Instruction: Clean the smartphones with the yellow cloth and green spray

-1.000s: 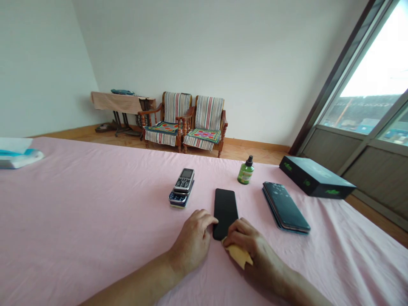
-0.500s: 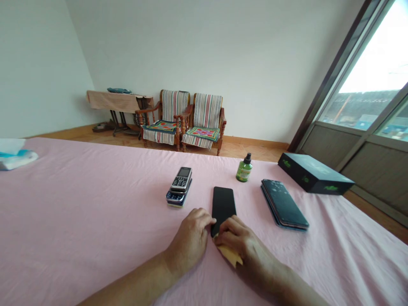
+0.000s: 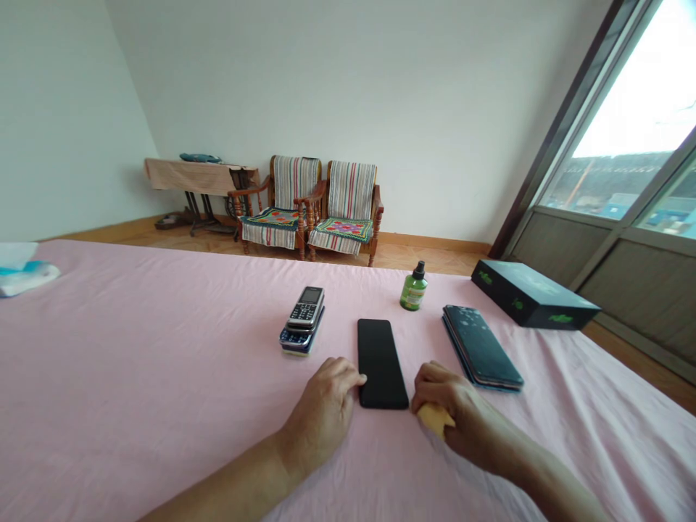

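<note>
A black smartphone (image 3: 382, 366) lies flat on the pink cloth, its dark screen facing up. My left hand (image 3: 333, 395) is closed at the phone's left edge, thumb tip against it. To the right of the phone, apart from it, my right hand (image 3: 450, 406) is closed around a crumpled yellow cloth (image 3: 436, 419). Beyond the left hand sits a small stack of keypad phones (image 3: 305, 312). A stack of larger, dark-screened smartphones (image 3: 483, 346) lies beyond my right hand, and a green spray bottle (image 3: 413, 291) stands upright further back.
A black box (image 3: 536, 293) with green lettering sits at the back right of the pink cloth (image 3: 163, 362). At the far left edge is a tissue pack (image 3: 27, 275). Two wooden armchairs (image 3: 342, 196) and a cloth-covered small table (image 3: 190, 176) stand by the wall.
My right hand, with the yellow cloth, has moved right, off the smartphone's lower part onto the pink cloth. My left hand stays at the phone's left edge. The view has shifted slightly.
</note>
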A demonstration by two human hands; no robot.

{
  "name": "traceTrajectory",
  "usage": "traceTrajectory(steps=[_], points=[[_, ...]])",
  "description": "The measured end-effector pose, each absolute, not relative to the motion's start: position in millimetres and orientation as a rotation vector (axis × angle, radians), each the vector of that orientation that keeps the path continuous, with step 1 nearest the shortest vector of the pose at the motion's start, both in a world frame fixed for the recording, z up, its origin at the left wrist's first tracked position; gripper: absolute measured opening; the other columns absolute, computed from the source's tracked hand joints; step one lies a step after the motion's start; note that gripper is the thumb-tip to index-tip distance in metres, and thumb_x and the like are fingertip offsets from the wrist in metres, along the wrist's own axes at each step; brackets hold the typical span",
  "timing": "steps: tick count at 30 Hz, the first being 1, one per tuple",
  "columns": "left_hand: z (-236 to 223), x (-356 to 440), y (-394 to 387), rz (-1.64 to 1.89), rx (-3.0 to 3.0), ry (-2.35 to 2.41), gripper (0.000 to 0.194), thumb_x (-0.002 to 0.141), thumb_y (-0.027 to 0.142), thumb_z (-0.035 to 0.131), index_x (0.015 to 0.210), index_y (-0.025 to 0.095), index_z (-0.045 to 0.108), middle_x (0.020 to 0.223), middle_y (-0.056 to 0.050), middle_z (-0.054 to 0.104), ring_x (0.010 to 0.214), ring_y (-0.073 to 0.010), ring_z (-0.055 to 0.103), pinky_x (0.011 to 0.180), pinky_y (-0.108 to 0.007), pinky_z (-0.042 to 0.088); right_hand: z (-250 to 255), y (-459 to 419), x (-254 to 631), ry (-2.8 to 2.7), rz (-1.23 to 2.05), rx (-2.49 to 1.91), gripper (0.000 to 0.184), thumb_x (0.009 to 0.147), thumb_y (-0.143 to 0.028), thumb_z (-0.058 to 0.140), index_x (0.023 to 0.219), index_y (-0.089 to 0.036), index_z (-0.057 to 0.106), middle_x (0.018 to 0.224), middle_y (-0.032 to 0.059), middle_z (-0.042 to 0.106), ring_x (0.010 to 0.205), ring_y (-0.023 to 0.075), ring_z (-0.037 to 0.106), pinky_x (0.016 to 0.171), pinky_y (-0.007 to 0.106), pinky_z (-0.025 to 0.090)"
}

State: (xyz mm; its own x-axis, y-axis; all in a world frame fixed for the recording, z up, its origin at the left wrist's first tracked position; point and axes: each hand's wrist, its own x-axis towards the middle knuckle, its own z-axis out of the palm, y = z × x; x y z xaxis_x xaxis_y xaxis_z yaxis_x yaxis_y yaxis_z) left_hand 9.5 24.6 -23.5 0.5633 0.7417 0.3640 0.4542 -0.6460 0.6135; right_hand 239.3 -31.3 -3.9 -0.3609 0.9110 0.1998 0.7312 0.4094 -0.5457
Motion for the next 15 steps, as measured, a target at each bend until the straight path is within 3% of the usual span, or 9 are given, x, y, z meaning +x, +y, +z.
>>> traceTrajectory(steps=[7,15], points=[[-17.3,10.9,19.8,0.810,2.345,0.991,0.028,0.072,0.010,0.073,0.099,0.014,0.068,0.103,-0.009,0.062,0.100,-0.0253,0.058,0.090,-0.037,0.049,-4.9,7.7,252.5,-1.834,0.324,-1.566,0.031,0.069,-0.003,0.052,0.082,-0.021,0.074,0.084,0.0030,0.069,0.076,0.0168,0.064,0.068,0.026,0.045],[-20.8,9.4,21.2,0.747,2.414,0.975,0.025,0.078,0.009,0.073,0.101,0.015,0.067,0.106,-0.008,0.063,0.102,-0.0244,0.057,0.091,-0.038,0.049,-28.8,80.8,235.7,-1.600,0.215,-1.828,0.026,0.070,-0.009,0.053,0.078,-0.016,0.077,0.075,0.0086,0.074,0.073,0.0229,0.068,0.061,0.027,0.043]])
